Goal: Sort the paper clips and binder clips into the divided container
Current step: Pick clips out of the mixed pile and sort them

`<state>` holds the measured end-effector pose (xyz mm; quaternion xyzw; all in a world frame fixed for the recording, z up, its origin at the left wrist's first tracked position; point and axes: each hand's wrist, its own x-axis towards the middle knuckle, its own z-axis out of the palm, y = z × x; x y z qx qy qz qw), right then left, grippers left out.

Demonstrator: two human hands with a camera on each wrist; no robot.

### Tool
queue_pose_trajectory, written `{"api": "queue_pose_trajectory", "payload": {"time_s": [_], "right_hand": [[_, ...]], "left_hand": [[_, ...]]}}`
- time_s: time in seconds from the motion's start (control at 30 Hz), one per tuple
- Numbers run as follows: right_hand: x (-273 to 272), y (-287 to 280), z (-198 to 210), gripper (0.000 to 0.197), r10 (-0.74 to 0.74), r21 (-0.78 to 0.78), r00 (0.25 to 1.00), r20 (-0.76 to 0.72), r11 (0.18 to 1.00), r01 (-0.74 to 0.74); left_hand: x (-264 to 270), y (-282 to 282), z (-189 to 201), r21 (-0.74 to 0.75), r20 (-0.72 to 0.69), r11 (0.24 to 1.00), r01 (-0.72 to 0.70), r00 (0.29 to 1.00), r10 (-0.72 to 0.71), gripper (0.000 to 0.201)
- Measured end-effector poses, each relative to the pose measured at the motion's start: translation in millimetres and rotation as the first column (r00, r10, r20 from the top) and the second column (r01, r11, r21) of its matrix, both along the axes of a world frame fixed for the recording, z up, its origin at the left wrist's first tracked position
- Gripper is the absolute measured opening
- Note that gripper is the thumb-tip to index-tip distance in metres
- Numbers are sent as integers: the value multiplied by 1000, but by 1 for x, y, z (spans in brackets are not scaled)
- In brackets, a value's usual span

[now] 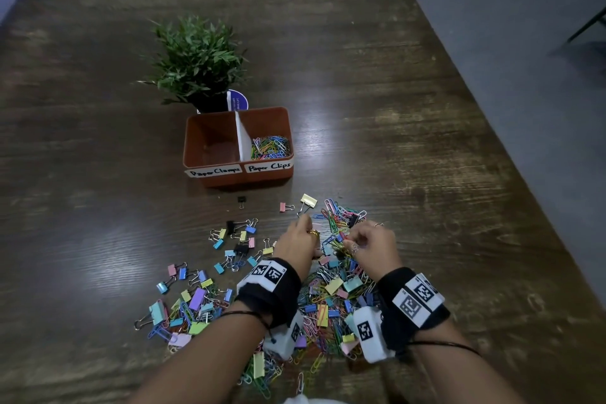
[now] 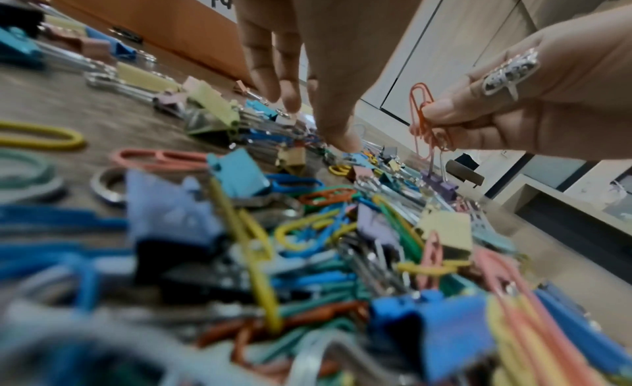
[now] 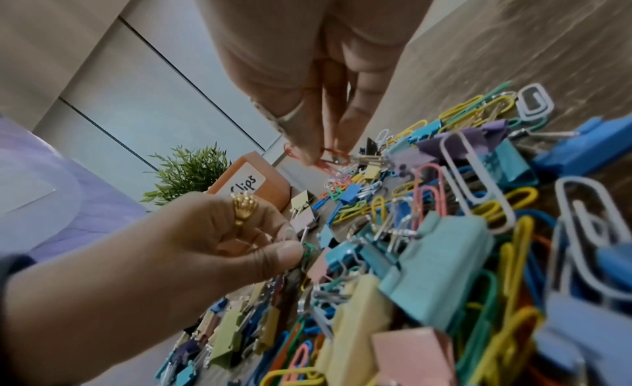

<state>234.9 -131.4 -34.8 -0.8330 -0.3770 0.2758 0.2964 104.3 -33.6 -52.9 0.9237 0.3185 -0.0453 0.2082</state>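
An orange divided container [image 1: 210,128] stands mid-table; its left half, labelled "Paper Clamps", looks empty, and its right half holds paper clips [image 1: 270,147]. In front of it spreads a mixed pile of coloured paper clips and binder clips [image 1: 334,292]. Both hands are over the pile's far end. My left hand [image 1: 296,239], with a gold ring, pinches a green paper clip [image 3: 308,250] between thumb and fingers. My right hand [image 1: 365,241] pinches a tangle of orange paper clips [image 2: 422,113] lifted off the pile.
A potted plant [image 1: 196,59] stands just behind the container. Binder clips [image 1: 241,241] lie scattered left of the pile, a few [image 1: 308,201] near the container's front. The table's right edge [image 1: 511,147] drops to the floor.
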Motion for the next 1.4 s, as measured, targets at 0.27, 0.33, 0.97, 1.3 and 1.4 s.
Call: {"api": "queue_pose_trajectory", "payload": {"time_s": [0.27,0.33,0.97,1.3,1.4], "right_hand": [[-8,5,5,5,-47,43,991,-128,998,53],[-7,6,6,4,-79,46,978,-190,995,90],[12,99,44,10,-23,211,917,-398,971,116],[5,205,44,18,53,262,991,-124,965,-18],[1,203,44,27,138,202,990,-32,971,-129]], "left_hand": [[1,7,12,-218,31,968,-123,991,133,20],[6,10,15,-263,35,952,-154,985,168,23],[8,105,72,-563,481,722,-401,552,681,18],[9,179,71,-469,428,653,-595,494,757,17],[8,180,67,-359,371,757,-546,660,653,25]]}}
